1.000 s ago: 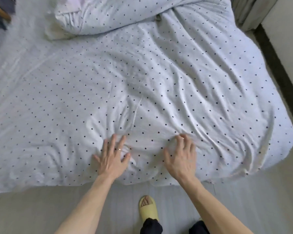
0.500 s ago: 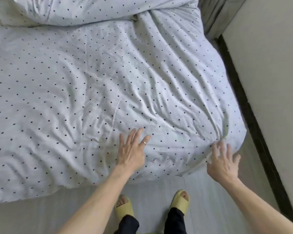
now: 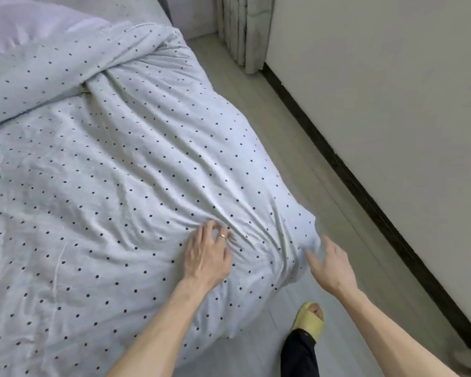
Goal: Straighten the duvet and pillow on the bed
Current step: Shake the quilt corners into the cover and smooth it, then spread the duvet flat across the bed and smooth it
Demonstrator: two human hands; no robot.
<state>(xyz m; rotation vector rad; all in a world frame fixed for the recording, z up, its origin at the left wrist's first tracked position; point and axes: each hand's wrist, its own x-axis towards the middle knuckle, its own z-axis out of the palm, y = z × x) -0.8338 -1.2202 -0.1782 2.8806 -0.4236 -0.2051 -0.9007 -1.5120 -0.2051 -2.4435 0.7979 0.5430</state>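
Note:
A white duvet (image 3: 114, 170) with small black dots covers the bed, wrinkled and folded back on itself at the top left. My left hand (image 3: 207, 257), wearing a ring, lies palm down on the duvet near its lower right corner, fingertips pressing into a bunch of creases. My right hand (image 3: 332, 265) hovers open just beside the duvet's corner, fingers spread, close to the fabric edge. A pale lilac pillow (image 3: 19, 31) shows at the top left, partly under the folded duvet.
Pale floor runs along the bed's right side to a white wall (image 3: 392, 91) with a dark skirting board (image 3: 365, 197). A grey curtain (image 3: 242, 28) hangs at the top. My foot in a yellow slipper (image 3: 310, 319) stands on the floor by the corner.
I have moved right along the bed toward its corner. My left hand slid right across the duvet and now presses creases; my right hand stays at the corner, open.

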